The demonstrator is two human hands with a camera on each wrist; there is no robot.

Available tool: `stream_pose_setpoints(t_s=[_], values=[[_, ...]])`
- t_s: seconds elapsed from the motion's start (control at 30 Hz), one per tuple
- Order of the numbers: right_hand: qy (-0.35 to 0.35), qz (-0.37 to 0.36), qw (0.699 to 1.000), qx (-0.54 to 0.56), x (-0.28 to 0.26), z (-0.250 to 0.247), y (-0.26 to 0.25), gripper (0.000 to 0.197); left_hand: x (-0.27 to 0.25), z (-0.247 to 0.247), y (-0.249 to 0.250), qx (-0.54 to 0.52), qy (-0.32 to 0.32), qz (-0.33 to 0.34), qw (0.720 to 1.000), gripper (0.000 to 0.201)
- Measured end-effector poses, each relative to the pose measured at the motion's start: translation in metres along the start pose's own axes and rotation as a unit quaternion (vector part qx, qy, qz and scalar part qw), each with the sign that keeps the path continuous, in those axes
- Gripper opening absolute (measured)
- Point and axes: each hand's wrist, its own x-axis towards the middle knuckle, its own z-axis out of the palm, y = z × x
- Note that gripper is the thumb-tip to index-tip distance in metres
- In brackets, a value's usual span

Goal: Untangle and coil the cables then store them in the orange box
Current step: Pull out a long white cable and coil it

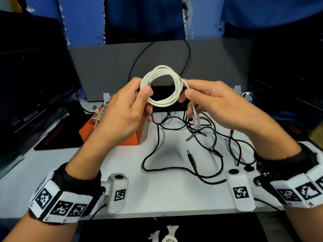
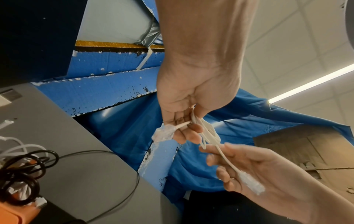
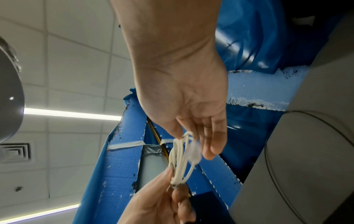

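head view: no brand or readable writing shows anywhere; the only markings are black-and-white square code tags on the wrist bands point(image 1: 57, 205) and on the two white camera mounts point(image 1: 117, 191). the left hand point(image 1: 125, 109) holds a coiled white cable point(image 1: 161, 86) above the surface point(image 1: 166, 194), thumb pressed over the left side of the loops with the other fingers curled behind them. the right hand point(image 1: 215, 103) pinches the right side of the coil between thumb and forefinger; the cable's loose tail drops below those fingers and ends in a clear plug point(image 1: 196, 119). below and to the left of the left hand's fingers sits the orange box point(image 1: 111, 135), with another pale cable bundle point(image 1: 98, 114) on top of it. below the right hand's fingers a tangle of black cables point(image 1: 190, 154) is spread on the surface.

left wrist view: the left hand point(image 2: 193, 97) is closed around the gathered white loops point(image 2: 207, 131), and one clear plug point(image 2: 162, 134) sticks out just past its fingertips. the right hand point(image 2: 268, 174) lies opposite with fingers loosely curled, the tail running across them to the second plug point(image 2: 250, 182). the orange box point(image 2: 13, 213) shows at the lower left corner.

right wrist view: the right hand's point(image 3: 189, 106) thumb and forefinger nip the top of the coil point(image 3: 180, 159); its other fingers hang nearly straight beside it. the left hand point(image 3: 162, 201) grips the coil's lower end.
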Motion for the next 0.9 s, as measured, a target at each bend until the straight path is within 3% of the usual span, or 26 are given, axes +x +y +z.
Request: stream_pose_setpoints(t_s=[0.1,0.17,0.3,0.4,0.6,0.73,0.8,0.9], values=[[0.005,0.012,0.996,-0.089,0.001,-0.010,0.007,0.019,0.001,-0.003,-0.003,-0.007,-0.007,-0.001,1.000,0.023],[0.015,0.032,0.995,-0.092,0.002,-0.009,0.009,0.017,0.001,-0.002,-0.001,-0.026,-0.024,0.004,0.999,0.023],[0.118,0.034,0.992,0.040,0.009,0.001,0.012,0.020,0.000,0.004,0.000,-0.123,-0.076,0.014,0.989,0.025],[0.149,0.025,0.965,0.217,0.012,0.008,0.012,0.023,-0.001,0.008,0.003,-0.152,-0.098,0.018,0.983,0.023],[0.046,0.072,0.892,0.444,0.010,0.023,0.006,0.024,-0.003,0.005,0.006,-0.169,-0.099,0.015,0.980,0.021],[-0.026,0.099,0.855,0.508,0.009,0.029,0.003,0.049,-0.004,0.003,0.011,-0.138,-0.048,0.007,0.989,0.019],[-0.024,0.093,0.879,0.468,0.009,0.033,0.002,0.049,-0.007,0.006,0.014,-0.117,-0.025,0.006,0.993,0.018],[-0.003,0.084,0.933,0.350,0.006,0.039,0.004,0.027,-0.011,0.011,0.018,-0.058,0.001,0.023,0.998,0.018]])
